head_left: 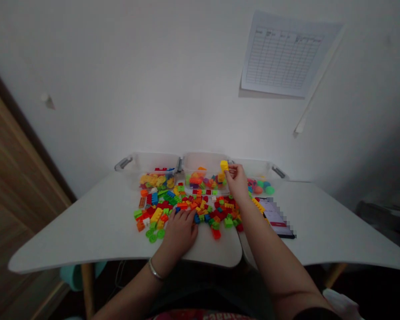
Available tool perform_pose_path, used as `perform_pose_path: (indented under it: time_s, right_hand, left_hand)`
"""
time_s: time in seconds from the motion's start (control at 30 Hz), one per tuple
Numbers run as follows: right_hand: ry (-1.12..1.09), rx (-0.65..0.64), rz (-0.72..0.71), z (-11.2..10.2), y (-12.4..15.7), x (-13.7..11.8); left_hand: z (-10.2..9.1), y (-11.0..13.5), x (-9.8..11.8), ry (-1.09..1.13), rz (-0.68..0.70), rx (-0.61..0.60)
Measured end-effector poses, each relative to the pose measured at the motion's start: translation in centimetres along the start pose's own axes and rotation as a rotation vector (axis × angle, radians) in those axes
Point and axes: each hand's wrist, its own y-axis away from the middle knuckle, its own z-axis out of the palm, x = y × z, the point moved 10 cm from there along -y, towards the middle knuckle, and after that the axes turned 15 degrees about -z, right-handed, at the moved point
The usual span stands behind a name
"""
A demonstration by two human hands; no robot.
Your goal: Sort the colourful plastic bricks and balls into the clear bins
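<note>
The right hand (237,181) pinches a yellow block (224,166) between thumb and fingers, right of the frame's centre, at the right end of the middle clear box (205,161); whether the block is above the box or in front of it cannot be told. The left hand (182,229) lies palm down with fingers slightly spread on the near edge of a pile of loose blocks (188,206) at lower centre; whether it grips one cannot be told.

Boxes stand in a row along the wall behind the pile: a left box (155,161) with yellow pieces, the middle one with mixed colours, and a right box (253,165) with pink, green and blue pieces. The right forearm crosses the pile's right end and hides part of it and of a tablet (280,221) on the white table (80,226). Green wheels (152,238) lie left of the left hand, whose wrist wears a bracelet (155,269).

At upper right, a printed sheet (283,58) hangs on the wall, ruled as a table; its headings are too blurred to read. The tablet's screen text is illegible, and red-patterned clothing (203,315) at the bottom edge bears cut-off lettering.
</note>
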Motion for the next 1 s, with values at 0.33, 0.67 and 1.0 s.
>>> perform_pose_path:
  time_s: [0.33, 0.67, 1.0]
  right_hand:
    - [0.279, -0.121, -0.063, 1.2, -1.2, 1.9]
    - [0.574, -0.295, -0.196, 2.4, -0.7, 0.6]
    - [0.407, -0.241, -0.261, 1.7, 0.3, -0.9]
  left_hand:
    - [0.0, 0.0, -0.1, -0.003, -0.003, -0.014]
    - [0.0, 0.0, 0.0, -0.006, -0.002, -0.005]
    - [0.0, -0.1, 0.0, -0.001, -0.01, -0.008]
